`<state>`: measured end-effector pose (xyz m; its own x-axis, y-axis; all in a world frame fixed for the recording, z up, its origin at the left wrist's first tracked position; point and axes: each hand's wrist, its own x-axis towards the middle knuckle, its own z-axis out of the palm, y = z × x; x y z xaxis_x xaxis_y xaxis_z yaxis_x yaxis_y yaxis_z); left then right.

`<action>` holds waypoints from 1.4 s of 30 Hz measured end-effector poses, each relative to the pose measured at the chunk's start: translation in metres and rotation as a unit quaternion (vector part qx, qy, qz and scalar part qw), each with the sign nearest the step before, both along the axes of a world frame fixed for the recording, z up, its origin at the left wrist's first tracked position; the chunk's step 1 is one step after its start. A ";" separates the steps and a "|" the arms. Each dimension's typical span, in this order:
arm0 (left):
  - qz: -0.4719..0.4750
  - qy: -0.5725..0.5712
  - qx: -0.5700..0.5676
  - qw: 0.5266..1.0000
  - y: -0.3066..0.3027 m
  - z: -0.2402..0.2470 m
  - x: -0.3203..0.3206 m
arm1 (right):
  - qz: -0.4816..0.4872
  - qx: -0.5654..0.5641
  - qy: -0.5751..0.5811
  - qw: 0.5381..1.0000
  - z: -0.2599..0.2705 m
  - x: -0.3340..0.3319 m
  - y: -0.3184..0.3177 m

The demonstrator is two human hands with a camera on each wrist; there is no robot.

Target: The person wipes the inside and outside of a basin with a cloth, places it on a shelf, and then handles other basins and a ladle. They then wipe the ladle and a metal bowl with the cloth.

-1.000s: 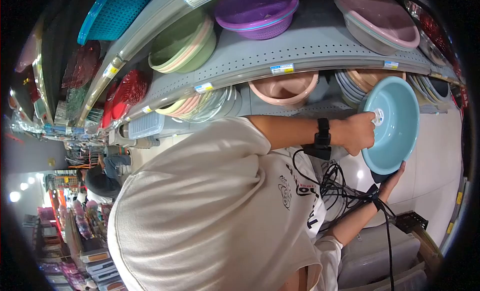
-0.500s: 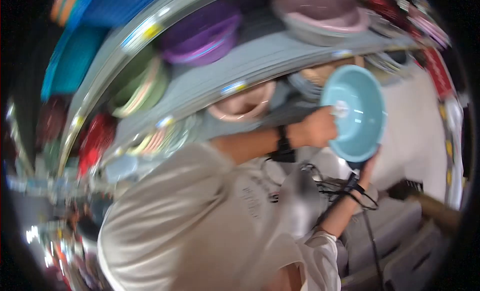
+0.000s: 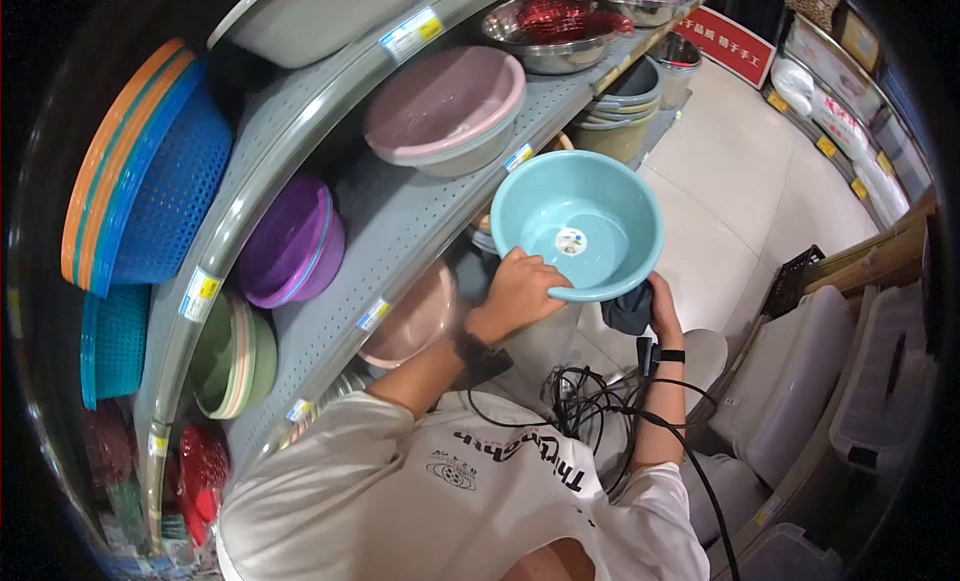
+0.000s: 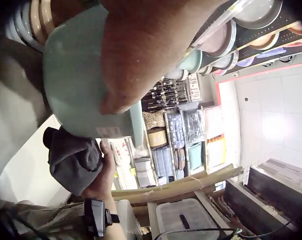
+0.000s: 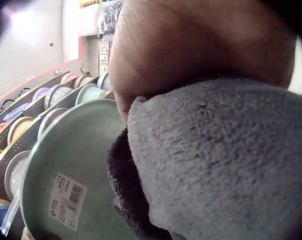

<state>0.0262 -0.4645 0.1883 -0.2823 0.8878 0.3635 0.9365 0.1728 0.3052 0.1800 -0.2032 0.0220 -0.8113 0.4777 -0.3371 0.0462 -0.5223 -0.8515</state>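
Note:
A light blue plastic basin [image 3: 625,216] is tilted in front of the person, with a round sticker on its inner bottom. The left hand [image 3: 522,293] grips its near rim, fingers curled over the edge. At the basin's lower right, the right hand [image 3: 663,309] holds a dark grey cloth [image 3: 628,311]. In the right wrist view the fuzzy cloth [image 5: 221,160] lies against the basin's outside [image 5: 98,150], close to a white barcode label [image 5: 67,201]. The left wrist view shows the cloth [image 4: 73,160] bunched below the basin, with the right-hand fingers behind it.
Shelves to the left carry pink basins [image 3: 445,106], purple basins [image 3: 290,241] and blue baskets [image 3: 170,201]. Stacked buckets [image 3: 625,111] stand beyond the basin. Lidded storage boxes [image 3: 780,371] line the right side. Black cables [image 3: 590,401] hang between the forearms.
The head view has turned to the right, so shelves and basin sit differently in it. The basin now faces up toward the camera more. Both hands keep their hold.

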 end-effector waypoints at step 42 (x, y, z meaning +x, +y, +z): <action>-0.043 -0.173 0.033 0.983 0.027 0.043 0.016 | 0.034 -0.232 0.073 0.969 -0.027 0.011 0.005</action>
